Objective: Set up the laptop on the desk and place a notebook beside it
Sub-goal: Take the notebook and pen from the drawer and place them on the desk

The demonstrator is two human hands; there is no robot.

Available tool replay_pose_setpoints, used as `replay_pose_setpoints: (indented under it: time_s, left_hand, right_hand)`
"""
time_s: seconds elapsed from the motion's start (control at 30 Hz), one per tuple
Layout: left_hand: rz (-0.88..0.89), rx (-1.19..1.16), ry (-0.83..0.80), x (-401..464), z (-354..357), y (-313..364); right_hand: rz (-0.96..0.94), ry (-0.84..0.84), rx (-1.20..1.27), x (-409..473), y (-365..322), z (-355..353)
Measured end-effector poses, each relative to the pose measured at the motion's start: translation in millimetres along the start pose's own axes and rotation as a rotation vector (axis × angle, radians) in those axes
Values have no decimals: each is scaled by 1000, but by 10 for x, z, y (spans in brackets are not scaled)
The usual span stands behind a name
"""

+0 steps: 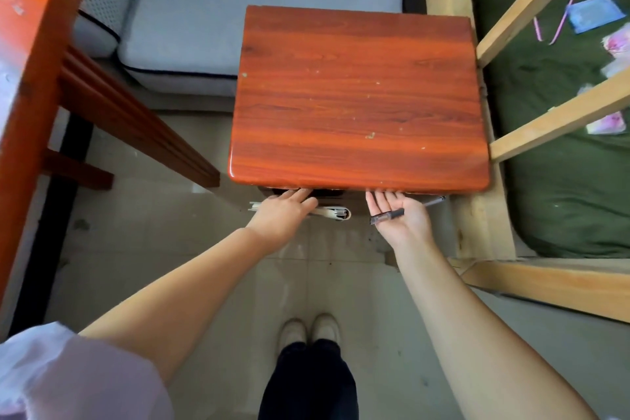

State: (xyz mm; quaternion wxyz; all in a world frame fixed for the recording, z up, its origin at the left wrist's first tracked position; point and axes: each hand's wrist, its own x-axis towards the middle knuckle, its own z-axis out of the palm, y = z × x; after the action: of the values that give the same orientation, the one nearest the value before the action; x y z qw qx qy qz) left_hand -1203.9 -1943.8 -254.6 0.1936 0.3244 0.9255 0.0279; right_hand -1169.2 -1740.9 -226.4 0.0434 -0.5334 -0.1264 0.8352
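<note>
Both hands (341, 211) under desk (358, 95) edge

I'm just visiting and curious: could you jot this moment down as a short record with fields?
desk: small red wooden top, bare
left hand: palm down, reaching under the desk's front edge, over white rolled papers
right hand: palm up, open, a pen lying across it
laptop: not in view
notebook: cannot tell

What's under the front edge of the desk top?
A white rolled or folded item sticks out below the desk, under the left hand. The right hand, palm up, carries a pen. Anything deeper is covered by the top.
</note>
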Motion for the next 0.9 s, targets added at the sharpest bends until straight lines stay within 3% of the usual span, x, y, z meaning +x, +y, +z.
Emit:
replay_pose_setpoints:
  time_s: [0.17, 0.33, 0.5, 0.7, 0.8, 0.9]
  left_hand:
    - [-40, -51, -72, -44, 119, 47]
    - [-217, -380, -20, -402, -145, 54]
    - [-489, -778, 172, -965, -764, 18]
    - [-759, -1331, 457, -1700, -1280, -18]
    - [-864, -1634, 690, -2067, -1409, -22]
    - [-886, -1927, 968, -2372, -1609, -63]
  right_hand:
    - [12, -26, -67, 50, 5, -224]
    - [45, -3, -328, -195, -55, -395]
    - [-40, 84, -678, -844, -40, -274]
    - [-501, -290, -1282, -1547, 112, 66]
    - [-502, -462, -1528, -1759, 288, 108]
    - [-399, -440, -1467, -2045, 550, 256]
